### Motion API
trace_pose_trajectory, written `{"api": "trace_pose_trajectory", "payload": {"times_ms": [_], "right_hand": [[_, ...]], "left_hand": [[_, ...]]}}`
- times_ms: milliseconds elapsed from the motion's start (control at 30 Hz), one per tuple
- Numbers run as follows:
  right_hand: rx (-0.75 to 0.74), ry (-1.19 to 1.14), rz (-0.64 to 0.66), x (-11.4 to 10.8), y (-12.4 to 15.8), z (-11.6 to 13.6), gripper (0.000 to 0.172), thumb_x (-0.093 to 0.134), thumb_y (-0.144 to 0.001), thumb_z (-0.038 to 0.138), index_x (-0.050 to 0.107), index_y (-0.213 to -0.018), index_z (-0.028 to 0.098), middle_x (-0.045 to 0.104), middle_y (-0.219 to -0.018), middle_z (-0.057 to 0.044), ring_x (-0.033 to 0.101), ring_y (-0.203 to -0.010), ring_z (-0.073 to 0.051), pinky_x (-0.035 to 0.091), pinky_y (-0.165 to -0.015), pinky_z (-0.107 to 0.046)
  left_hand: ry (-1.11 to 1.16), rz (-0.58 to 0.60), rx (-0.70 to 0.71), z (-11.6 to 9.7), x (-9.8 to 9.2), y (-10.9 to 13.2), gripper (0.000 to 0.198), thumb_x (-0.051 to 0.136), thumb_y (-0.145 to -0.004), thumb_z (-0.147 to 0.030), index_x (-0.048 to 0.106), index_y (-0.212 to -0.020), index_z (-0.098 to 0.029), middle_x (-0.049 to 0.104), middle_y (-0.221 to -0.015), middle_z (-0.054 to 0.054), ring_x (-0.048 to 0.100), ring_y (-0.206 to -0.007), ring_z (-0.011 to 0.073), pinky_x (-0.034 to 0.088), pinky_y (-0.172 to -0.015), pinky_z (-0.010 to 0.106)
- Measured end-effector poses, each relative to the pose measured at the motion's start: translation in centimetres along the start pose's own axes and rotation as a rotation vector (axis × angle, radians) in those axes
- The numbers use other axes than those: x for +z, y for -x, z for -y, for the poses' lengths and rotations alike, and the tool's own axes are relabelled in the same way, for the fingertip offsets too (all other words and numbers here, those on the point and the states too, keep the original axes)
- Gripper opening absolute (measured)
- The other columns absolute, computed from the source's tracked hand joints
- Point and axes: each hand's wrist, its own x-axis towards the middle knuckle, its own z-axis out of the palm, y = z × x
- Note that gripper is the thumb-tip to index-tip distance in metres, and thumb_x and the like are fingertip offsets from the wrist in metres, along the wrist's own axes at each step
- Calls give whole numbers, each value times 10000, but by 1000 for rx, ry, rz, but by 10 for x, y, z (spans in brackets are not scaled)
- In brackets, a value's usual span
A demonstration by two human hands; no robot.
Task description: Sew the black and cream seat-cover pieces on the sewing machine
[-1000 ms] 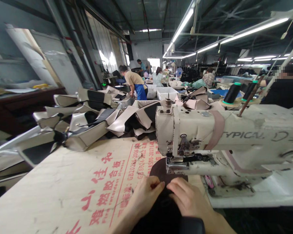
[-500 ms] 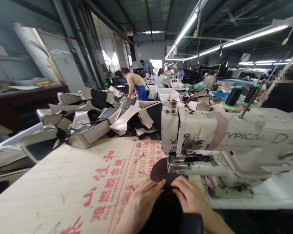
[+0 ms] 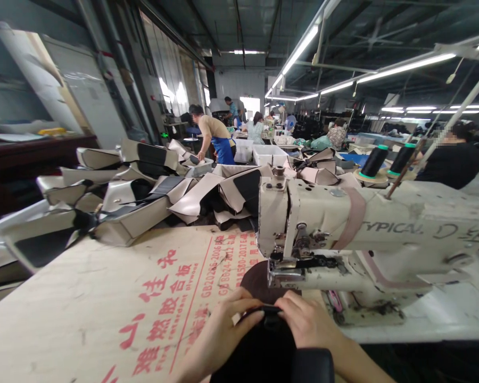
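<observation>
My left hand and my right hand rest at the bottom centre, gripping a black piece of material by its upper edge. A dark brown rounded piece extends from the hands towards the presser foot of a cream industrial sewing machine. Its far end lies beneath the foot, out of sight. Both hands sit just in front of the needle area, on a plywood work table printed with red characters.
Heaps of beige and black leatherette panels lie beyond the table. Black thread cones stand behind the machine. White crates sit farther back. A co-worker in a blue apron bends over a bench, and another person sits at right.
My hands have eased slightly apart, showing more of the black piece's upper edge between them. The view has shifted slightly, and the aproned co-worker has moved left.
</observation>
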Motion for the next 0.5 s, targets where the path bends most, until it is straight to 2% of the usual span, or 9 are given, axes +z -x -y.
{"api": "trace_pose_trajectory", "payload": {"times_ms": [133,167,233,300,367,400,433,500], "right_hand": [[38,-16,4,4,-2,0,155,437,-840,105,499,-937,209,585,-809,0,597,-700,-139,394,-558,-244],[41,-12,11,5,-3,0,157,434,-842,105,501,-939,209,588,-811,-1,600,-705,-141,391,-557,-243],[68,-17,29,6,-4,3,162,425,-846,112,513,-941,209,596,-819,-8,600,-707,-148,383,-553,-249],[135,-71,7,8,-6,8,169,406,-852,131,528,-941,207,612,-836,-23,600,-718,-163,384,-563,-258],[243,-230,-75,12,-7,17,183,380,-868,173,544,-944,201,628,-854,-41,600,-766,-180,403,-608,-267],[312,-355,-127,16,-8,22,193,367,-881,207,552,-937,198,633,-860,-47,598,-798,-186,416,-647,-273],[388,-501,-182,21,-10,27,207,366,-891,250,563,-918,194,635,-854,-50,593,-820,-188,425,-686,-279],[549,-844,-282,35,-14,37,236,401,-886,344,575,-867,186,630,-817,-43,582,-812,-185,437,-714,-286]], "left_hand": [[282,154,-118,19,-4,18,414,392,-885,-467,527,-1228,-278,495,-1294,24,428,-1212,192,301,-1066,342],[331,152,-159,23,-2,21,428,369,-890,-477,520,-1231,-266,510,-1284,25,432,-1212,193,301,-1066,345],[354,50,-225,26,4,21,449,333,-890,-509,588,-1092,-200,619,-1088,40,528,-1083,203,395,-976,333],[252,-143,-227,22,8,12,476,307,-884,-535,592,-825,-159,633,-813,29,582,-845,193,462,-785,290],[26,-326,-179,13,5,-6,469,294,-887,-529,508,-677,-169,571,-663,8,541,-675,164,421,-641,257],[-112,-369,-136,8,1,-16,450,296,-893,-508,487,-657,-176,556,-640,2,524,-642,155,394,-618,251],[-251,-367,-97,2,-5,-26,428,299,-899,-479,488,-656,-182,558,-637,3,523,-631,153,375,-611,251],[-492,-259,-38,-6,-18,-47,398,306,-903,-421,530,-667,-190,590,-650,23,547,-633,168,356,-601,263]]}}
